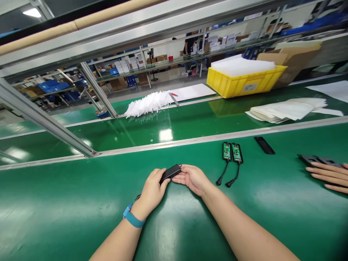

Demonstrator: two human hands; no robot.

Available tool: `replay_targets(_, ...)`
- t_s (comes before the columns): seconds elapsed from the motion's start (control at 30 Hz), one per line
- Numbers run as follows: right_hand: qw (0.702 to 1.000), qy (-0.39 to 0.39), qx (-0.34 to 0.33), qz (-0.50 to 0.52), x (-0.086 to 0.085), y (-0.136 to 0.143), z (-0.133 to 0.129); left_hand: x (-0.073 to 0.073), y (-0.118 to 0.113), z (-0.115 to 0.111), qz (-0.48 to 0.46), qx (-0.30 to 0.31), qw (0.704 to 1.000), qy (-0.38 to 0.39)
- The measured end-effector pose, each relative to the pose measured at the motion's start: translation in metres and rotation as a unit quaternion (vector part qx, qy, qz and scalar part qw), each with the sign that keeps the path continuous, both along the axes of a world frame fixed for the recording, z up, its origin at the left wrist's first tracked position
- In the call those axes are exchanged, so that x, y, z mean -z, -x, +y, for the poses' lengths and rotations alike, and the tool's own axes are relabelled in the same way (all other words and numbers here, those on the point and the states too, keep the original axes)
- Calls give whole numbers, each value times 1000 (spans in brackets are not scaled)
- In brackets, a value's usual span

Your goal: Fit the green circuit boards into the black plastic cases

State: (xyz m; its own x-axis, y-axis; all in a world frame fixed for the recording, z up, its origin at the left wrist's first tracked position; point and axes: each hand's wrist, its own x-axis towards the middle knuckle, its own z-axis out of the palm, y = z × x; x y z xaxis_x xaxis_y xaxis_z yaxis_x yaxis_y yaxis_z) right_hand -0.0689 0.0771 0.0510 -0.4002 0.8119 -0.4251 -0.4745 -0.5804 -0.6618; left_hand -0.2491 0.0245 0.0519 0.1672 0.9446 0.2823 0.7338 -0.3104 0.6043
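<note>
In the head view, a black case (pixel 170 173) is pinched at its two ends between the left hand (pixel 152 191) and the right hand (pixel 191 178), just above the green table (pixel 67 203). Two boards (pixel 232 152) with cables are seen to the right, near another person's hand (pixel 328 176).

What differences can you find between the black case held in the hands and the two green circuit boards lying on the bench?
The black case is closed and plain; the circuit boards lie bare, their green faces exposed. The case is held between the left hand and right hand; the boards rest untouched on the green bench. Each board trails a black cable; none shows clearly on the case. Both are small and oblong.
</note>
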Motion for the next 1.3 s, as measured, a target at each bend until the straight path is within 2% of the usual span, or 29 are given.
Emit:
replay_targets(0.63,1000,0,-4,-11,2,6,-6,9,6,2,68,-10,997,-30)
replay_targets(0.87,1000,7,7,5,5,6,-5,7,9,4,57,10,998,-20)
replay_targets(1.3,1000,7,21,19,1,9,-10,5,7,0,75,-5,996,-38)
